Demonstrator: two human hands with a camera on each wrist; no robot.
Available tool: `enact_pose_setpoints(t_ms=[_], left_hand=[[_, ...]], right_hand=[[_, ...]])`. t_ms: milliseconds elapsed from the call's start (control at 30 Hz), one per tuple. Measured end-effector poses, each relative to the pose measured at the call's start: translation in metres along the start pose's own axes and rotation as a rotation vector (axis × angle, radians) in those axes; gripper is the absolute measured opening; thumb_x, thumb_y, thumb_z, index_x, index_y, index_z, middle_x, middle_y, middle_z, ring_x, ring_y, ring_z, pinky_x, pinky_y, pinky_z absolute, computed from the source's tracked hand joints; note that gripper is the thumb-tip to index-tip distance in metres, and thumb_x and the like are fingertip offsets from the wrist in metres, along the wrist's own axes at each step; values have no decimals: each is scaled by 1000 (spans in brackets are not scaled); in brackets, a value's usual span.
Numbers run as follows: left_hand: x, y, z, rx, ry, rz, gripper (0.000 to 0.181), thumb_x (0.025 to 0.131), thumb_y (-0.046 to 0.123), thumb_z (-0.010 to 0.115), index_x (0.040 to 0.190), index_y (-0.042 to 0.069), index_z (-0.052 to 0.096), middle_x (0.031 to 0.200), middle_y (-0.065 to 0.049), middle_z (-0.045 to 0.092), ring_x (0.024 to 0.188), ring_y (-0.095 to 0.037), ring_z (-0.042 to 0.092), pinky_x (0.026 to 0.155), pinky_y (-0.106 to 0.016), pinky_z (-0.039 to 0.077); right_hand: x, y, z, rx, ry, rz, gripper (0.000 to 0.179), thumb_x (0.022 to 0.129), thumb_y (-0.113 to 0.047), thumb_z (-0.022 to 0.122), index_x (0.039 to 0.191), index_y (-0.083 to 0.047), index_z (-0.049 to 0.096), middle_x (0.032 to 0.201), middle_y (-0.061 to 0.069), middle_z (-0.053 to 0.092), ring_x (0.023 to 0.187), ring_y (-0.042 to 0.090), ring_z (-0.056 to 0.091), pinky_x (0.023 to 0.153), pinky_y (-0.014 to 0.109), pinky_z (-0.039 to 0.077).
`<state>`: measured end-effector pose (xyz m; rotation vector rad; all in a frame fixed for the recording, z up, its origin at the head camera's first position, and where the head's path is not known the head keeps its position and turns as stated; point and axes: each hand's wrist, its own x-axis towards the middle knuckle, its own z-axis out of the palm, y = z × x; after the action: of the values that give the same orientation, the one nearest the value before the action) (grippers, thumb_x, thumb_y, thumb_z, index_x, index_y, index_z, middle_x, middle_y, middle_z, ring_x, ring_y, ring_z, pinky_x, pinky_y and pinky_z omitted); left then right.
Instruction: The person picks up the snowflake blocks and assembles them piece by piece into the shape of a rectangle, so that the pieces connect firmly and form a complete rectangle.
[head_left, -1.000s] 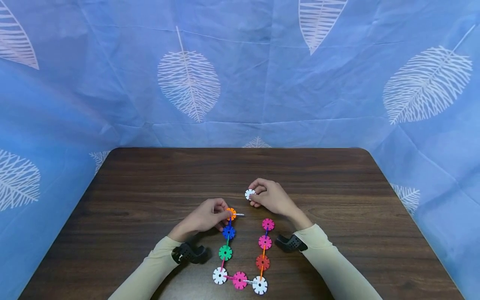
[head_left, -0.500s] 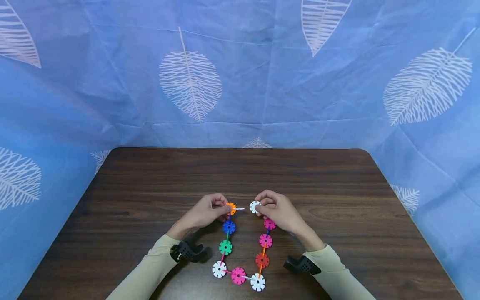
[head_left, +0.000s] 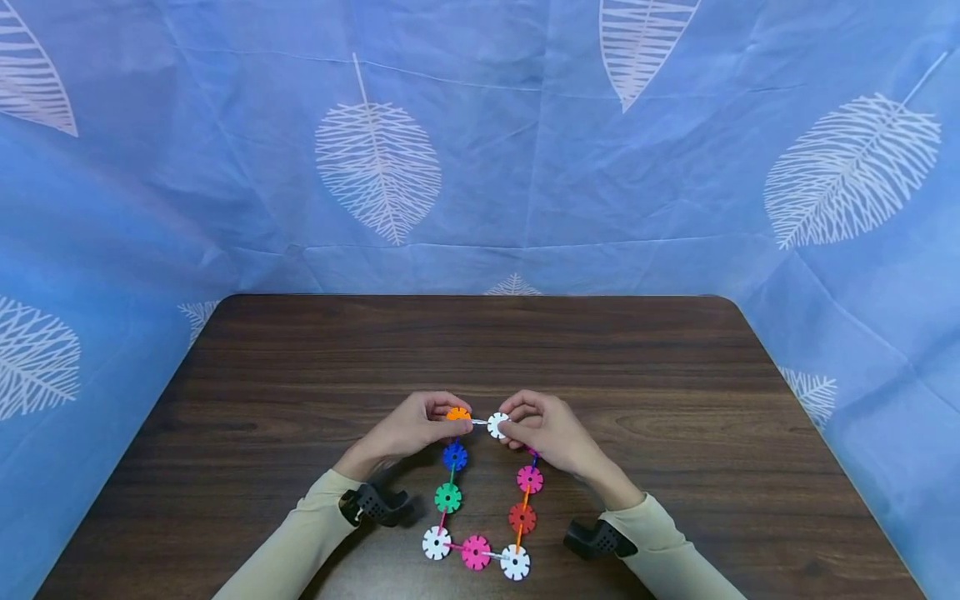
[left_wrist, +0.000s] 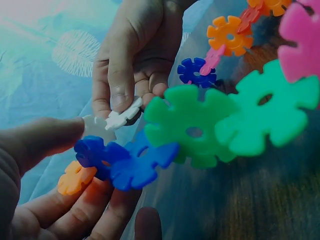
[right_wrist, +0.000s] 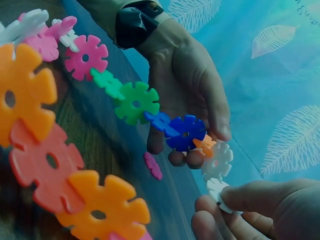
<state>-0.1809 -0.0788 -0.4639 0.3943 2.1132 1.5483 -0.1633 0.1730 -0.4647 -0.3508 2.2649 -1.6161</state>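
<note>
My left hand [head_left: 420, 429] pinches an orange notched disc [head_left: 458, 413] at the far end of a chain's left side. From that disc a white disc [head_left: 478, 422] juts rightward, edge-on in the head view. My right hand [head_left: 555, 429] pinches another white notched disc [head_left: 497, 425], which meets the edge-on one; how deep their slots fit cannot be told. Toward me the chain runs through a blue disc [head_left: 454, 456], a green disc [head_left: 447, 497] and a white corner disc [head_left: 437, 543]. Its right side has a red disc [head_left: 522, 518]; my right hand partly hides its far pink end.
The chain lies in a U on a dark wood-grain table [head_left: 337, 350], with a pink disc [head_left: 476, 552] in its near side. A blue leaf-print cloth [head_left: 487, 183] hangs behind. Black wrist devices [head_left: 378, 506] sit on both sleeves.
My right hand has come nearer and then slightly left, bringing its white disc against the edge-on white one. My left hand stays on the orange disc, moved only slightly.
</note>
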Motion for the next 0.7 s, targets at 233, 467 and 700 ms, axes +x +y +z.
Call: enact_pose_setpoints(t_ms=[233,467,700], left_hand=[[0,0,1,12,-11,3,18,95,15,73,106,0,71,98,-18,73,78,-15,64,78,-35,56],[0,-3,-1,1,-11,-21,24,96,17,73,109,-2,72,98,-17,74,78,-15,64,80,-37,57],[1,-4,-1,-44,-39,-42,26,98,19,70,111,-3,72,101,-18,75,82,-17,66,83,-35,56]], right_hand=[[-1,0,1,9,-15,1,23,99,-12,68,116,2,62,98,12,70,83,25,74,75,37,62],[-1,0,-1,54,-42,12,26,99,-12,67,120,4,63,101,13,72,85,23,74,77,37,62],[-2,1,-3,105,-50,27,30,100,-10,65,124,8,63,104,14,73,86,21,74,78,37,62]])
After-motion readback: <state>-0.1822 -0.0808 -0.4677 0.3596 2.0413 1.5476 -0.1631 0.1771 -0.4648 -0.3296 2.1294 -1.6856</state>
